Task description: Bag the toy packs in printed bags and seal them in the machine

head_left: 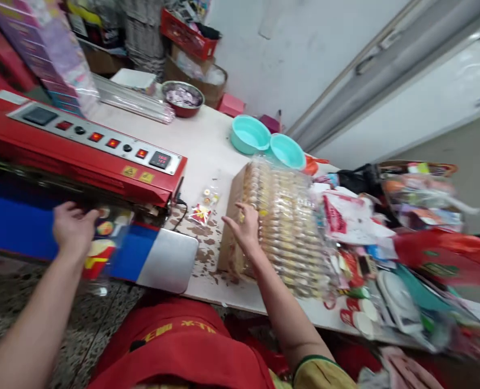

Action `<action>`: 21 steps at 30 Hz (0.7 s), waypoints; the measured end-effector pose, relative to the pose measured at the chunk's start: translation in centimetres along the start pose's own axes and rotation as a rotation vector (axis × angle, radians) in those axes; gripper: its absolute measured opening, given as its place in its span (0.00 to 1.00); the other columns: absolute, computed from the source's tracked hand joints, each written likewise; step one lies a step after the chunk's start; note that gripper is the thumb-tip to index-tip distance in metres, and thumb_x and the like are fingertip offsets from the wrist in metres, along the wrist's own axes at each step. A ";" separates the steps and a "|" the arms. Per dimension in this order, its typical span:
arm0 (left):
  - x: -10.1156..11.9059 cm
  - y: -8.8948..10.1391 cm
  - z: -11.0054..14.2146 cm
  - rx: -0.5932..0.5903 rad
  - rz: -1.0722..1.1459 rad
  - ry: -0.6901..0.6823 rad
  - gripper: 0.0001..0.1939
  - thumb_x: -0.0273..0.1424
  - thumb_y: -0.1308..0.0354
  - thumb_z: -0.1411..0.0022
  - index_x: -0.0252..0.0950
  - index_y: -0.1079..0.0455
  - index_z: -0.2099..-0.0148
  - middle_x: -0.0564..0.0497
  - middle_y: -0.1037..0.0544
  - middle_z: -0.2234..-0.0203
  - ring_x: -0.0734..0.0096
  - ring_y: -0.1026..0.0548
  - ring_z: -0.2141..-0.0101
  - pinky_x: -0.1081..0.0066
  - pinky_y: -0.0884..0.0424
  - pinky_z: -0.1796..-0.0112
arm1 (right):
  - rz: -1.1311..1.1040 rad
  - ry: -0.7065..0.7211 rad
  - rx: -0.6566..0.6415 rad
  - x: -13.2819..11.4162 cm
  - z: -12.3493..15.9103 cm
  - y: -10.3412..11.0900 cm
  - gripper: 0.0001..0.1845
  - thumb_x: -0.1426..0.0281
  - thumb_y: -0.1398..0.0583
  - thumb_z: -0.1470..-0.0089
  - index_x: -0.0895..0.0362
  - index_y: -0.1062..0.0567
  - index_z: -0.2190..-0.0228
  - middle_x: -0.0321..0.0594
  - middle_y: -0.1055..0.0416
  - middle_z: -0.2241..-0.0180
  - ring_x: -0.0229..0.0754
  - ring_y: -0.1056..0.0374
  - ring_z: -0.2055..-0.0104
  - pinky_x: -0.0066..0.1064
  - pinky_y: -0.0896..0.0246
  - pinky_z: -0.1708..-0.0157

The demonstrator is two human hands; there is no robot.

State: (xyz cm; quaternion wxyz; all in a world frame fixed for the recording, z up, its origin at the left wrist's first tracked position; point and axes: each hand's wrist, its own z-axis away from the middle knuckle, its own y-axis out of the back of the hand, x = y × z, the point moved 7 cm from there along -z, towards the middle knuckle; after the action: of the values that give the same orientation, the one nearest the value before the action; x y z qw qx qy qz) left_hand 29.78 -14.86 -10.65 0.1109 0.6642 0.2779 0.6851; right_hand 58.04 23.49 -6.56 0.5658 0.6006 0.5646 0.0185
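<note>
My left hand (73, 229) is in front of the red sealing machine (81, 156), fingers apart. Its thumb is beside a clear plastic packet (102, 243) with a red-and-yellow piece inside, over the blue belt (17, 210); whether they touch is unclear. My right hand (245, 227) is at the left side of a cardboard box (234, 232) with rows of small wrapped pieces (288, 232), thumb and fingers spread. A small yellowish spot shows by its fingers, too blurred to name. Another small clear packet (202, 210) with a red-and-yellow piece lies on the table between the hands.
Two turquoise basins (250, 135) and a metal bowl (182, 97) stand towards the back. A metal plate (169, 262) is at the belt's right end. Bags, paper cups (357, 319) and loose goods crowd the right side. A dark cable (181, 213) lies beside the machine.
</note>
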 end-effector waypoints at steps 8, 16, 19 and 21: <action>6.1 -1.0 11.2 -0.094 -0.082 -0.602 0.21 0.42 0.41 0.45 0.40 0.30 0.50 0.46 0.25 0.51 0.55 0.29 0.50 0.57 0.34 0.48 | 0.497 -0.080 -0.102 13.7 -5.1 8.2 0.14 0.57 0.34 0.51 0.55 0.22 0.71 0.51 0.34 0.58 0.58 0.41 0.51 0.50 0.45 0.51; 7.4 -5.4 19.9 -0.566 0.100 -0.568 0.15 0.39 0.44 0.40 0.41 0.30 0.52 0.48 0.26 0.51 0.60 0.29 0.50 0.62 0.34 0.48 | -0.126 0.077 0.008 5.7 -6.3 13.4 0.12 0.60 0.35 0.49 0.55 0.24 0.75 0.46 0.24 0.59 0.51 0.30 0.51 0.46 0.38 0.50; 10.9 -6.6 22.0 -0.763 0.264 -0.494 0.28 0.37 0.37 0.46 0.42 0.36 0.43 0.47 0.31 0.44 0.60 0.32 0.45 0.63 0.35 0.46 | -0.276 0.075 0.023 0.8 -6.0 16.5 0.10 0.62 0.34 0.51 0.55 0.23 0.73 0.43 0.21 0.64 0.50 0.26 0.56 0.42 0.32 0.56; 13.9 -7.4 23.1 -0.879 0.371 -0.454 0.38 0.35 0.33 0.51 0.42 0.41 0.38 0.45 0.35 0.40 0.58 0.35 0.42 0.63 0.39 0.42 | -0.312 0.104 0.029 -2.2 -5.4 17.5 0.09 0.62 0.33 0.51 0.55 0.21 0.73 0.43 0.21 0.64 0.50 0.25 0.58 0.42 0.30 0.57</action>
State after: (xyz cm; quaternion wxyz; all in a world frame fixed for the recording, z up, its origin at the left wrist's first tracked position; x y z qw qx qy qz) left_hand 49.33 3.88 -3.61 0.3132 0.7248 -0.1887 0.5839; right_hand 65.17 30.38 8.99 0.5231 0.5122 0.6796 -0.0467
